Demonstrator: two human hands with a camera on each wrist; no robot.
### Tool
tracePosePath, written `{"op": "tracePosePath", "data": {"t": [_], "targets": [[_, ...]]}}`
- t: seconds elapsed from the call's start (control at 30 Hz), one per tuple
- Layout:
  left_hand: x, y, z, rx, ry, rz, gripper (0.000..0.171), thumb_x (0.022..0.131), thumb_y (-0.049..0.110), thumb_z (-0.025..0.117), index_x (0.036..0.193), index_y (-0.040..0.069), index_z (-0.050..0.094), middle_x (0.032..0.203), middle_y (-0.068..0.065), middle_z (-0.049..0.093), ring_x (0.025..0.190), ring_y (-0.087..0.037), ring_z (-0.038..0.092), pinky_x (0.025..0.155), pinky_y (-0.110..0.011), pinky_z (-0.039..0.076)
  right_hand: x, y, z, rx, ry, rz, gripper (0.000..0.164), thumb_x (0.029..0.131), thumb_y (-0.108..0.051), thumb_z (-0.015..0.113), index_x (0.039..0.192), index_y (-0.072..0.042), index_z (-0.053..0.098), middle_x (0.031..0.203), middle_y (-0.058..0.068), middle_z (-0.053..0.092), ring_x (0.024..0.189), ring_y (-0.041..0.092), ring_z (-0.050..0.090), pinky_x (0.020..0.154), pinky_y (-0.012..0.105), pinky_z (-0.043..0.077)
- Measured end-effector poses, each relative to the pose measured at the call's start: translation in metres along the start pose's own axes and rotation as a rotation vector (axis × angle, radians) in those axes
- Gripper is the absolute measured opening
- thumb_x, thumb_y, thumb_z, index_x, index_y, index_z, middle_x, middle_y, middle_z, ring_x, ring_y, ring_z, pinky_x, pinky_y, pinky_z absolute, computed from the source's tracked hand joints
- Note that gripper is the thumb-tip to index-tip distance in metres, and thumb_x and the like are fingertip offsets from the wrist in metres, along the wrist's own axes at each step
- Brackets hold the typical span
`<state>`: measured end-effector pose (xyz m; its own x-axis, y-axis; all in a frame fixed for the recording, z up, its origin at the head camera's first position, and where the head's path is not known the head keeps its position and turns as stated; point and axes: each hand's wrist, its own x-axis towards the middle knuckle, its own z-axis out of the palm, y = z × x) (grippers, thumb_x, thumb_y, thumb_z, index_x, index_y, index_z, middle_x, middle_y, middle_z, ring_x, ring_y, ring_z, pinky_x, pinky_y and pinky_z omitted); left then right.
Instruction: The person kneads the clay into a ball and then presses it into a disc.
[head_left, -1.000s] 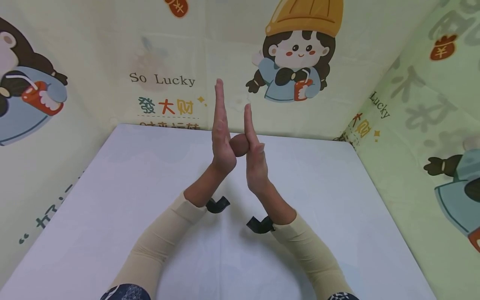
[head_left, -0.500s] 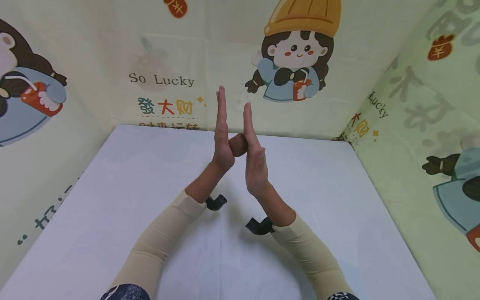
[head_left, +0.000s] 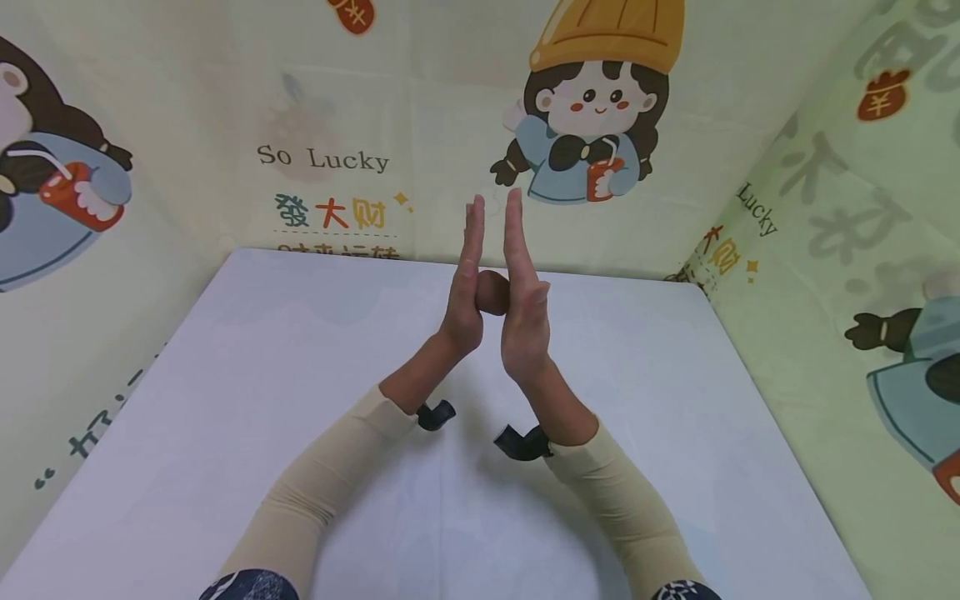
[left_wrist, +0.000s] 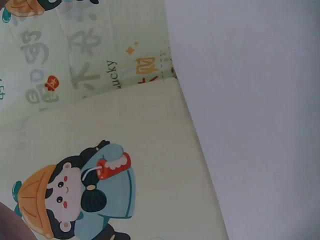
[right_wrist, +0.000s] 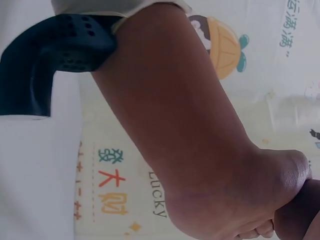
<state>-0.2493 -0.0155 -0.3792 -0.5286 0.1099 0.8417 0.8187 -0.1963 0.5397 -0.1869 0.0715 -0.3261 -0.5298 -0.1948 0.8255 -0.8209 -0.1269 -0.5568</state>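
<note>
A smooth brown ball (head_left: 492,292) sits between my two upright palms in the head view, above the table. My left hand (head_left: 463,292) presses it from the left with straight fingers. From the other side my right hand (head_left: 527,312) lies flat against it, fingers also straight and pointing up. The fingertips of both hands stay apart. The right wrist view shows my left hand (right_wrist: 235,195) at close range, with the ball (right_wrist: 296,215) partly cut off at the lower right. In the left wrist view only a blurred dark patch appears at the lower left corner.
A white table (head_left: 345,333) lies beneath the hands. Printed cloth walls (head_left: 450,100) with cartoon figures rise behind it and at both sides. Black curved wrist mounts (head_left: 522,443) stick out from the inner side of each wrist, the left one (head_left: 437,414) being partly hidden.
Both hands and the ball have shifted a little to the right. My left fingertips have come down while my right fingertips have risen, so the palms have slid against each other around the ball.
</note>
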Motion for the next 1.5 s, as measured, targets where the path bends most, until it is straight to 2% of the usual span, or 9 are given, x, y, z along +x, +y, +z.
{"op": "tracePosePath", "data": {"t": [0.13, 0.3, 0.53, 0.7, 0.83, 1.13, 1.37, 1.5], "targets": [[-0.004, 0.0, 0.004, 0.026, -0.022, 0.018, 0.074, 0.111, 0.045, 0.01, 0.165, -0.005, 0.004, 0.175, -0.017, 0.002, 0.161, -0.027, -0.008, 0.127, -0.047, -0.003, 0.002, 0.001, -0.004, -0.004, 0.017, -0.018, 0.1, 0.104, -0.073, 0.013, 0.165, 0.006, 0.005, 0.176, 0.014, 0.001, 0.161, 0.024, -0.001, 0.127, 0.045, -0.004], [-0.01, 0.002, 0.008, 0.028, -0.044, -0.002, 0.071, 0.111, 0.041, 0.01, 0.166, -0.004, 0.004, 0.176, -0.015, 0.001, 0.161, -0.027, -0.008, 0.127, -0.047, -0.003, 0.004, 0.001, -0.007, -0.005, 0.045, -0.042, 0.098, 0.106, -0.071, 0.015, 0.164, 0.008, 0.006, 0.175, 0.016, 0.003, 0.161, 0.024, 0.001, 0.128, 0.046, -0.002], [-0.017, 0.008, 0.015, 0.011, -0.071, -0.003, 0.079, 0.111, 0.051, 0.012, 0.165, -0.004, 0.002, 0.176, -0.015, 0.003, 0.161, -0.029, -0.006, 0.127, -0.049, -0.002, 0.009, 0.002, -0.015, -0.027, 0.086, -0.058, 0.098, 0.106, -0.069, 0.015, 0.163, 0.009, 0.008, 0.174, 0.019, 0.006, 0.161, 0.025, 0.004, 0.128, 0.046, -0.001], [-0.021, 0.019, 0.02, -0.026, -0.09, -0.012, 0.082, 0.11, 0.056, 0.014, 0.166, -0.003, 0.002, 0.176, -0.013, 0.002, 0.161, -0.029, -0.006, 0.127, -0.049, -0.001, 0.012, 0.003, -0.02, -0.009, 0.111, -0.039, 0.099, 0.105, -0.07, 0.018, 0.163, 0.009, 0.009, 0.174, 0.018, 0.007, 0.161, 0.023, 0.004, 0.128, 0.043, -0.001], [-0.021, 0.03, 0.024, -0.032, -0.092, 0.015, 0.083, 0.11, 0.054, 0.014, 0.164, -0.007, 0.001, 0.175, -0.017, 0.002, 0.161, -0.031, -0.004, 0.127, -0.051, 0.0, 0.013, 0.005, -0.024, 0.017, 0.124, -0.026, 0.098, 0.105, -0.07, 0.02, 0.163, 0.009, 0.01, 0.175, 0.017, 0.008, 0.161, 0.022, 0.005, 0.128, 0.042, 0.0], [-0.021, 0.048, 0.029, -0.075, -0.095, 0.028, 0.084, 0.11, 0.054, 0.013, 0.163, -0.01, -0.001, 0.175, -0.018, 0.0, 0.161, -0.032, -0.002, 0.127, -0.052, 0.001, 0.013, 0.011, -0.028, 0.093, 0.14, 0.06, 0.099, 0.104, -0.074, 0.022, 0.166, 0.003, 0.011, 0.176, 0.011, 0.009, 0.161, 0.016, 0.004, 0.127, 0.039, 0.0], [-0.014, 0.067, 0.03, -0.085, -0.076, 0.075, 0.085, 0.11, 0.052, 0.011, 0.16, -0.015, -0.002, 0.172, -0.028, -0.002, 0.161, -0.034, -0.004, 0.127, -0.054, -0.002, 0.011, 0.016, -0.028, 0.142, 0.13, 0.102, 0.099, 0.103, -0.074, 0.023, 0.166, 0.002, 0.011, 0.176, 0.007, 0.009, 0.16, 0.015, 0.003, 0.127, 0.04, 0.001], [-0.01, 0.075, 0.029, -0.114, -0.067, 0.065, 0.085, 0.11, 0.053, 0.011, 0.161, -0.013, -0.004, 0.173, -0.024, -0.006, 0.161, -0.031, -0.007, 0.127, -0.053, -0.004, 0.008, 0.021, -0.027, 0.18, 0.144, 0.127, 0.099, 0.103, -0.075, 0.025, 0.166, 0.0, 0.013, 0.176, 0.008, 0.009, 0.16, 0.015, 0.005, 0.127, 0.041, 0.002]]}}
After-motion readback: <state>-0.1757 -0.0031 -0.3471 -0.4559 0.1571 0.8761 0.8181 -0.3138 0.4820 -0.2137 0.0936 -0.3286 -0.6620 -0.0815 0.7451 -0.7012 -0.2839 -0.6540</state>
